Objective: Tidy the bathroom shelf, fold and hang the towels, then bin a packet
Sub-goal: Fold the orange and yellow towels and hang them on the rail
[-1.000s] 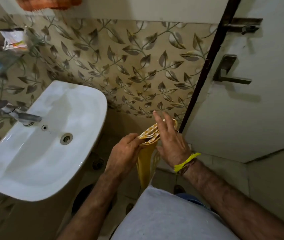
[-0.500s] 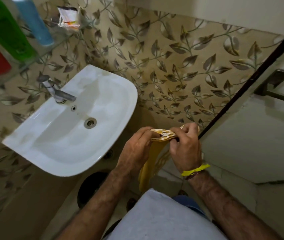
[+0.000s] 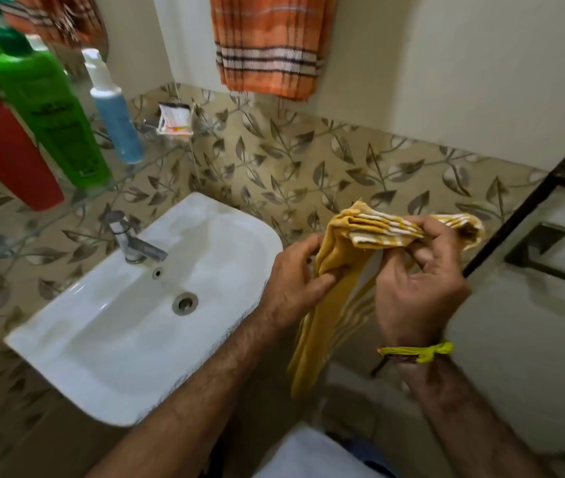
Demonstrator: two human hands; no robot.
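Note:
A yellow towel with white stripes (image 3: 338,263) is bunched in folds between both hands, its tail hanging down toward the floor. My left hand (image 3: 294,288) pinches the towel's left side. My right hand (image 3: 419,291) grips the striped upper edge with fingertips. An orange checked towel (image 3: 267,46) hangs on the wall above. On the glass shelf (image 3: 149,163) at the left stand a red bottle (image 3: 5,150), a green bottle (image 3: 49,108) and a blue bottle with a white top (image 3: 112,108). A small white packet (image 3: 174,119) sits at the shelf's far end.
A white washbasin (image 3: 129,332) with a metal tap (image 3: 136,246) lies below the shelf, left of my hands. A pale door with a dark handle (image 3: 546,253) and a dark frame edge is at the right. Leaf-patterned tiles cover the wall behind.
The view has tilted up, bringing the orange towel and the shelf bottles into sight. Both hands have lifted the yellow towel a little, and my right hand has taken a fresh grip on its striped edge.

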